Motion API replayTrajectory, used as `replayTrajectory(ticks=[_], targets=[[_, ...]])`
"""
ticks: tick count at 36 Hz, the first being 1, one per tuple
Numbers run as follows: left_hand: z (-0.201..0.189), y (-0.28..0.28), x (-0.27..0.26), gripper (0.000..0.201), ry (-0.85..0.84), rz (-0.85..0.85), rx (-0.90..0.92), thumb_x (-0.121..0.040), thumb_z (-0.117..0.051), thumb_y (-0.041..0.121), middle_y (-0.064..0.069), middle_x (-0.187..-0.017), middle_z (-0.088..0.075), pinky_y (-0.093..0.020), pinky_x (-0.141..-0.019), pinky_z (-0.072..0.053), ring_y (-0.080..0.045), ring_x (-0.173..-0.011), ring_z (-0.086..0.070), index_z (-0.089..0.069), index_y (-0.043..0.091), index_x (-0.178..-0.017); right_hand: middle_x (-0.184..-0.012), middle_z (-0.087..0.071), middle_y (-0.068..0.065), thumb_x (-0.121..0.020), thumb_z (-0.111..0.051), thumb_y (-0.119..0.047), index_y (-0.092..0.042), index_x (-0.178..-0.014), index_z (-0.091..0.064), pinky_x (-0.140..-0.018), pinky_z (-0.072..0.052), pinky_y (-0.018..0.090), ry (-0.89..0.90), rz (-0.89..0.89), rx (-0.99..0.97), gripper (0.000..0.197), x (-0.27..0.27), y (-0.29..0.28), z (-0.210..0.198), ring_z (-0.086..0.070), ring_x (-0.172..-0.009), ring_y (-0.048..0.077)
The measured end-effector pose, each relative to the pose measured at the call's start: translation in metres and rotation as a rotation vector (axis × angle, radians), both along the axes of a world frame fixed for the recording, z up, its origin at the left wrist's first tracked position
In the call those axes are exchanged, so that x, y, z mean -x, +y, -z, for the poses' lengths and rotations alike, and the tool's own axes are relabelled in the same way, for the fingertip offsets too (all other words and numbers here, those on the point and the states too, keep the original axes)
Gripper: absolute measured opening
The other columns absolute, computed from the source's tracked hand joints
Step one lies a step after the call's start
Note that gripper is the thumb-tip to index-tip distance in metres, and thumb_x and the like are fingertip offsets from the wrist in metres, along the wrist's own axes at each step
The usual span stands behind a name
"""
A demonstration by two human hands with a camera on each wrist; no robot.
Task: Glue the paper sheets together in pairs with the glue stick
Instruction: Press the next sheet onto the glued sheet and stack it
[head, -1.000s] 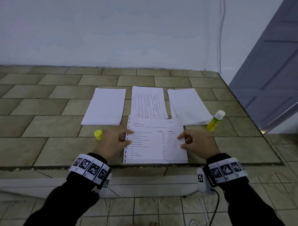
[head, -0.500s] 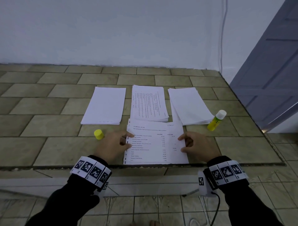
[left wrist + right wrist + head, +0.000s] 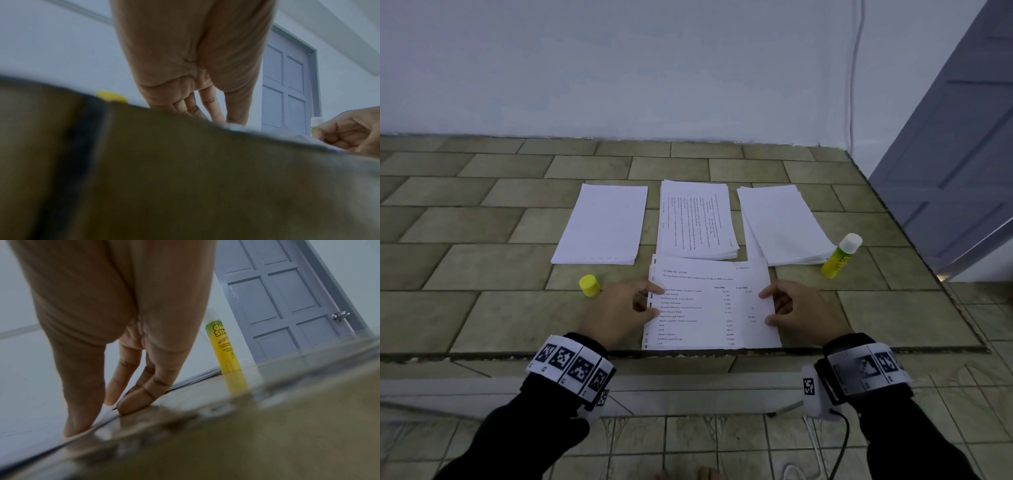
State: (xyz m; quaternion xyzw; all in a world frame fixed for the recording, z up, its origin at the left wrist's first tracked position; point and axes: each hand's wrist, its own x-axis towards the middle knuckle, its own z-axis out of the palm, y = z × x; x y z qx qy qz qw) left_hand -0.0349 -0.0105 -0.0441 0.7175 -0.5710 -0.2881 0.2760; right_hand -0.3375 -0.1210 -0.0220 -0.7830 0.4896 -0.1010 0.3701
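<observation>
Both hands, the left hand and right hand, press spread fingers on the side edges of the white printed paper sheet at the tiled desk's near edge, its long axis running away; the uncapped yellow glue stick stands nearer the right hand.

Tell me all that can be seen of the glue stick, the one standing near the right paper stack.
The glue stick is a small tube with a yellow-green printed label and a white top end. Its yellow cap is off and stands apart, near the left hand. The tube stands upright on the tiled surface, just right of the right paper stack, perhaps touching its edge. No hand touches it.
</observation>
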Motion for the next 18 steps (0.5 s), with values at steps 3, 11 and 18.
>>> replayTrajectory(ticks=[3, 11, 18], targets=[[0.0005, 0.0001, 0.0002, 0.035, 0.005, 0.007, 0.007, -0.081, -0.077, 0.012, 0.022, -0.088, -0.064, -0.02, -0.068, -0.053, 0.006, -0.08, -0.062, -0.063, 0.039, -0.098, -0.092, -0.055, -0.011, -0.078, -0.077, -0.008, -0.021, -0.106, -0.06, -0.062, -0.045, 0.004, 0.009, -0.002, 0.0, 0.035, -0.0002, 0.0004, 0.0002, -0.057, -0.078, 0.004], [0.0022, 0.001, -0.0002, 0.041, 0.012, 0.013, 0.025, -0.081, -0.077, 0.01, 0.023, -0.087, -0.064, -0.02, -0.069, -0.054, 0.006, -0.08, -0.062, -0.06, 0.045, -0.094, -0.091, -0.055, -0.01, -0.077, -0.077, -0.008, -0.021, -0.106, -0.06, -0.062, -0.045, 0.004, 0.014, -0.007, 0.0, 0.036, 0.0, -0.0002, 0.0005, -0.057, -0.077, 0.004], [0.0044, 0.003, -0.0003, 0.042, 0.015, 0.007, 0.021, -0.079, -0.08, 0.011, 0.019, -0.089, -0.067, -0.028, -0.073, -0.058, 0.0, -0.081, -0.065, -0.06, 0.047, -0.092, -0.092, -0.057, -0.006, -0.076, -0.078, -0.007, -0.022, -0.105, -0.06, -0.063, -0.045, 0.005, 0.021, -0.021, 0.001, 0.036, 0.0001, -0.0024, 0.0018, -0.057, -0.076, 0.006]])
